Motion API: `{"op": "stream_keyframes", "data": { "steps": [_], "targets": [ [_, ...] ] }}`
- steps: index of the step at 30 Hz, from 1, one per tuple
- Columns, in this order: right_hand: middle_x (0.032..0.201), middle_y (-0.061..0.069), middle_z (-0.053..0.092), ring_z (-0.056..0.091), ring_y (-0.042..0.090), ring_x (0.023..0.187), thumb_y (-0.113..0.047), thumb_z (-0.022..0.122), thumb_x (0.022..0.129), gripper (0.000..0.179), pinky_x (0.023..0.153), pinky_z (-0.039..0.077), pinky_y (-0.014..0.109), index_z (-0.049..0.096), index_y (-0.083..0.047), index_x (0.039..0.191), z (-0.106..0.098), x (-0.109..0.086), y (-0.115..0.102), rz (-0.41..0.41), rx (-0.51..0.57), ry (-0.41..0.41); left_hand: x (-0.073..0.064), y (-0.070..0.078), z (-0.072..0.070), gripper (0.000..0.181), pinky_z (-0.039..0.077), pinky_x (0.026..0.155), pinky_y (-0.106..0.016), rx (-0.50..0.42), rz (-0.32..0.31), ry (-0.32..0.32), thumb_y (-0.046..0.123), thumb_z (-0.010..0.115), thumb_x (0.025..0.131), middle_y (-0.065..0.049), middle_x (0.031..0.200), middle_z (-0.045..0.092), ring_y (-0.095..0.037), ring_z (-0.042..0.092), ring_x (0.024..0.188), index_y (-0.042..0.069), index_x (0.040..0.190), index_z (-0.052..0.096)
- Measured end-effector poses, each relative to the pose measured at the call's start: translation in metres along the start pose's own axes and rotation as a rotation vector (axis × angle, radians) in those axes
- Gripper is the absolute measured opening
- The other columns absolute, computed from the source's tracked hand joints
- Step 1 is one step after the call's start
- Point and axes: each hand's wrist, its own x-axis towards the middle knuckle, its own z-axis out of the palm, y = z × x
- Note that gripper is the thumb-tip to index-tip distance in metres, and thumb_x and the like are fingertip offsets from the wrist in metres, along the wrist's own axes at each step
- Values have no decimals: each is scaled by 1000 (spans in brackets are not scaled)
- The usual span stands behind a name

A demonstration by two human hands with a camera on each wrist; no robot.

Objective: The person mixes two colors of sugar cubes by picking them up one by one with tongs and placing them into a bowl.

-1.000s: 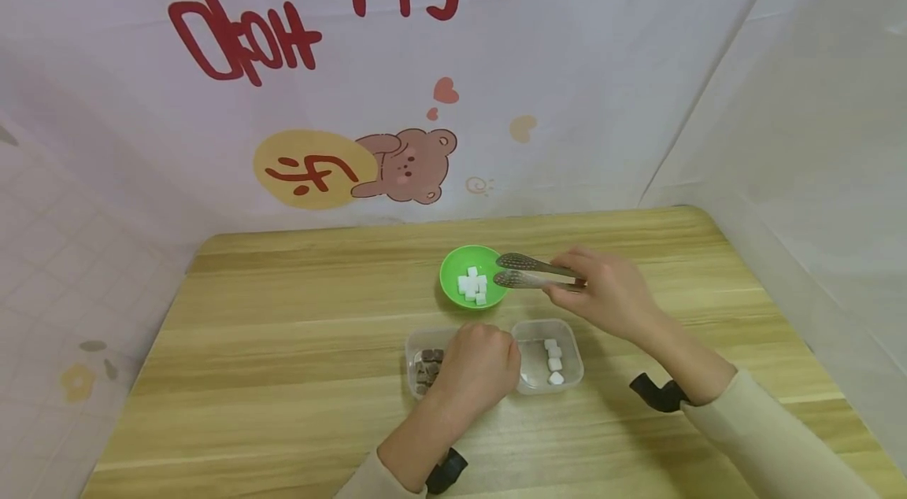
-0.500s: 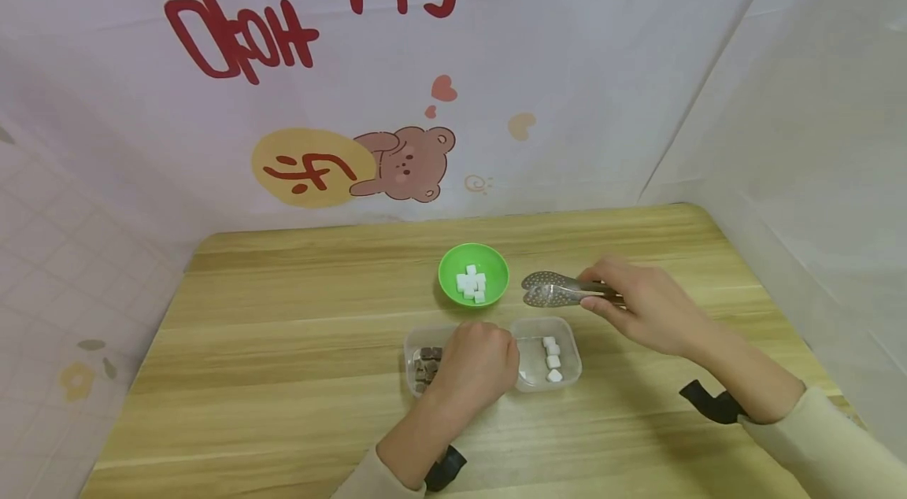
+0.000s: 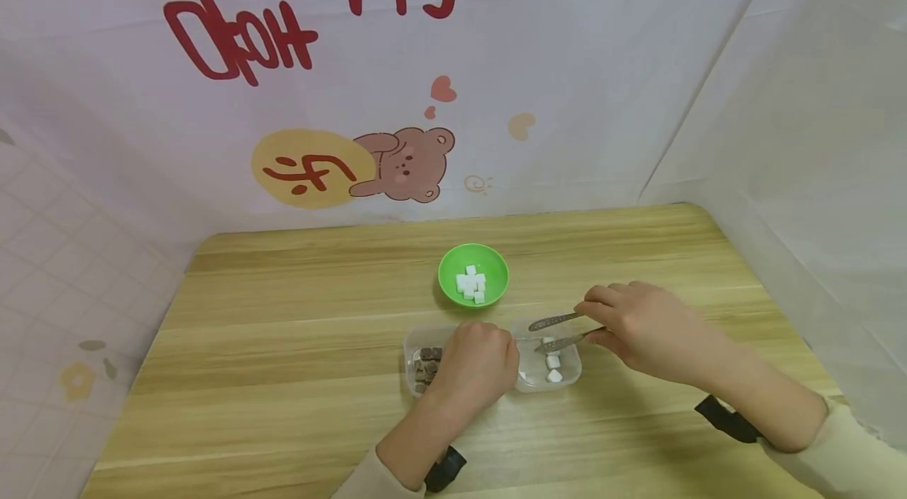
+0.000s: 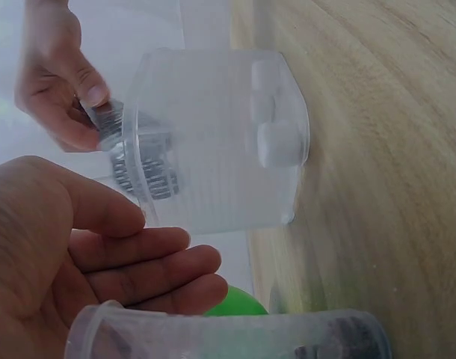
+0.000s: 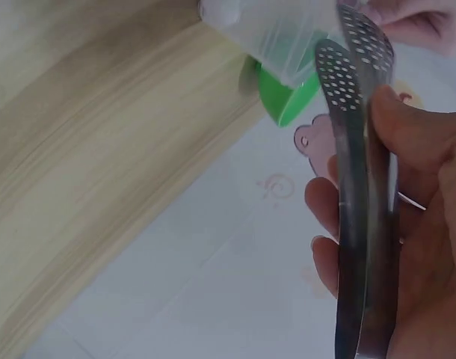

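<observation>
My right hand (image 3: 652, 330) holds metal tongs (image 3: 556, 321) with perforated tips. Their two tips stand apart over the right clear plastic container (image 3: 531, 364), where several white cubes (image 3: 553, 362) lie along one side. In the left wrist view the perforated tips reach inside its rim. My left hand (image 3: 476, 361) is between the two containers; thumb and index finger pinch the rim of the right container (image 4: 205, 134). Beside it, the left clear container (image 3: 408, 364) holds brown cubes (image 3: 429, 365), partly hidden by the left hand.
A green bowl (image 3: 497, 272) with several white cubes (image 3: 471, 284) stands behind the containers. The wooden table (image 3: 283, 341) meets a white printed cloth (image 3: 567, 90) at its back. Black straps (image 3: 726, 419) are on both wrists.
The right hand has drawn the tongs away from beside the bowl, rightward and then nearer, over the right container. Their tips closed together midway and are now apart. The left hand stays in place.
</observation>
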Motion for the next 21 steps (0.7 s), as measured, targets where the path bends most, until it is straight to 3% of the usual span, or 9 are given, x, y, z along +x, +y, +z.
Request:
{"op": "stream_keyframes", "data": {
  "steps": [4, 13, 21],
  "targets": [
    [95, -1, 67, 63, 14, 74, -16, 94, 70, 37, 65, 55, 31, 75, -5, 100, 7, 7, -10, -51, -52, -43, 0, -1, 0, 46, 46, 59, -33, 3, 0, 6, 5, 63, 89, 7, 48, 36, -12, 40, 50, 16, 50, 42],
    [82, -5, 63, 51, 12, 70, -19, 93, 71, 30, 63, 50, 25, 72, -10, 90, 16, 18, -24, -90, -86, -117, 0, 0, 0, 47, 43, 56, -31, -7, -17, 0, 6, 64, 90, 8, 49, 34, -11, 37, 49, 17, 51, 40],
    [77, -7, 58, 47, 10, 67, -26, 95, 69, 32, 60, 47, 23, 71, -12, 84, 19, 22, -29, -105, -78, -116, 0, 0, -1, 47, 44, 57, -31, -4, -23, -8, 7, 65, 90, 8, 49, 36, -11, 38, 51, 17, 51, 41]
  ]
}}
